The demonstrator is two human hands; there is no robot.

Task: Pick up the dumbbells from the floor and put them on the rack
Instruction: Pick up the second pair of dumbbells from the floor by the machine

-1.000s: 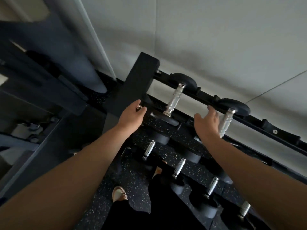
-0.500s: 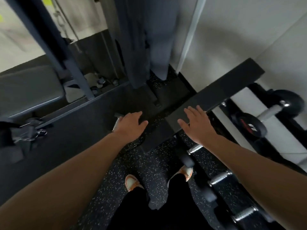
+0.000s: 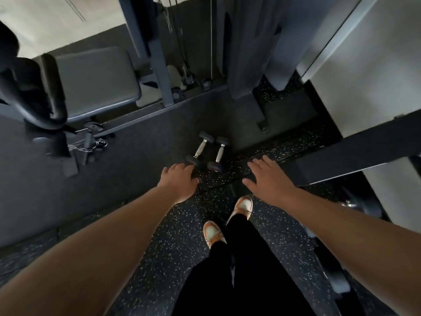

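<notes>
Two small dumbbells with chrome handles and black heads lie side by side on the dark floor ahead of me, the left dumbbell (image 3: 200, 150) and the right dumbbell (image 3: 219, 154). My left hand (image 3: 178, 180) hovers palm down just in front of the left one's near head, fingers loosely curled, holding nothing. My right hand (image 3: 266, 176) is spread open, palm down, to the right of the pair, empty. The black rack's end beam (image 3: 355, 151) crosses the right side; its shelves are mostly out of view.
A grey cable machine frame (image 3: 159, 65) and padded seat (image 3: 91, 80) stand at the back left, with a chain and pin (image 3: 88, 145) on the floor. My feet in orange-white shoes (image 3: 213, 232) stand on speckled rubber flooring. A white wall is at right.
My view has swung left and down from the rack to the floor. Both hands left the racked dumbbells empty and now reach toward the pair on the floor.
</notes>
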